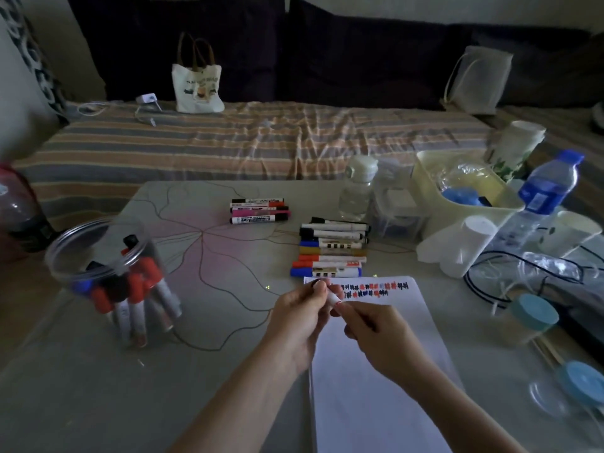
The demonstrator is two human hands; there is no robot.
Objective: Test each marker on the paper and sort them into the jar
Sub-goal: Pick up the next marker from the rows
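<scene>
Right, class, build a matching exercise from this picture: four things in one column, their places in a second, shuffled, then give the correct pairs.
Things
1. clear jar
2. paper
3. tote bag
4. blue-capped bottle

Places
A. on the striped bed cover
B. far right of the table, beside the cream tub
C. left side of the table, markers inside
D. under the two hands

Pairs: 1-C, 2-D, 3-A, 4-B

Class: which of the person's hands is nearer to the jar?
Left. The left hand is closer to the jar, which stands off to its left; the right hand lies farther right, over the paper.
</scene>
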